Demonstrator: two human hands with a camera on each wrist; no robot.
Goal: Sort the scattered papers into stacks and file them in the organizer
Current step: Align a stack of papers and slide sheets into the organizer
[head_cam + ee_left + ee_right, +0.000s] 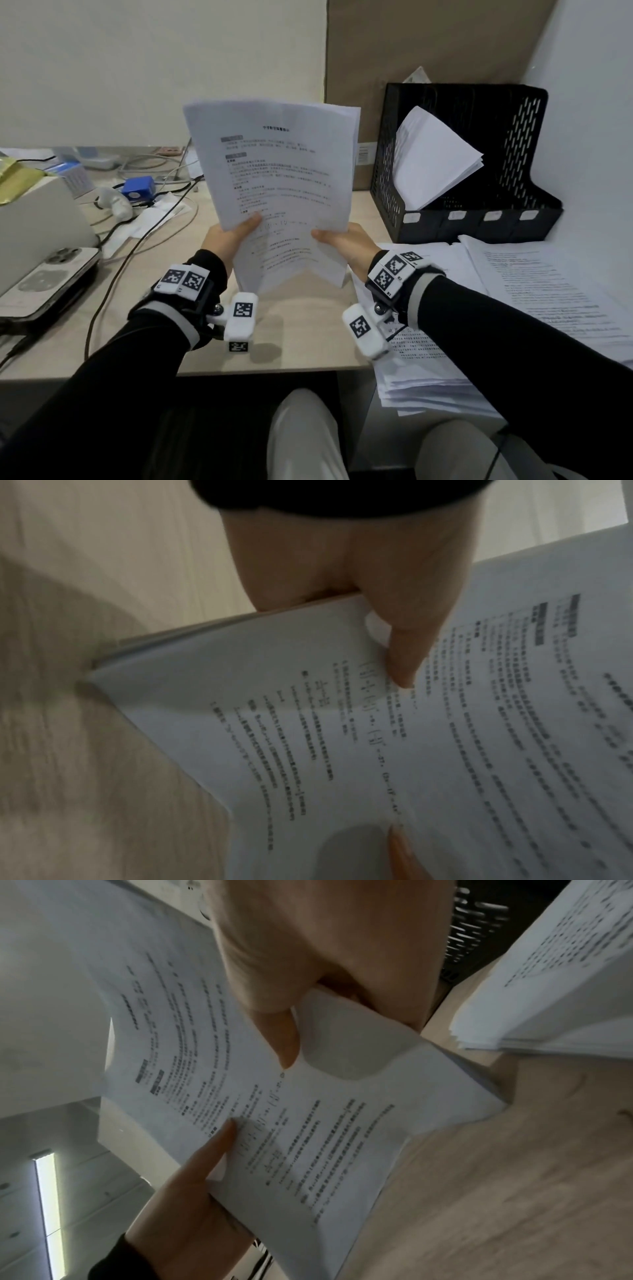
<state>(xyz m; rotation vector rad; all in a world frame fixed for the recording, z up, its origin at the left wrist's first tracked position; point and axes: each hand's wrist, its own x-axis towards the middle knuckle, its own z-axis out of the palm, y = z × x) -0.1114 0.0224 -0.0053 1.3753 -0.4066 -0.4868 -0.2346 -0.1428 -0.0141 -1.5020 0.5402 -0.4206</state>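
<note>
I hold a stack of printed papers (pixel 277 178) upright above the desk, its lower edge just over the wood. My left hand (pixel 233 236) grips its left side, thumb (pixel 404 653) pressed on the front page. My right hand (pixel 342 240) grips the right side, thumb (pixel 277 1039) on top, fingers hidden behind the sheets. The stack (pixel 377 737) bows between the hands. The black mesh organizer (pixel 524 171) stands at the back right with a folded bundle of papers (pixel 435 161) leaning in its left slot. More printed papers (pixel 534 301) lie spread under my right forearm.
A phone (pixel 51 281) lies on a white device at the left. Cables (pixel 137 236), a blue box (pixel 138 192) and tissue clutter the back left. A cardboard panel (pixel 411 51) stands behind the organizer. Bare desk (pixel 291 335) shows below the held stack.
</note>
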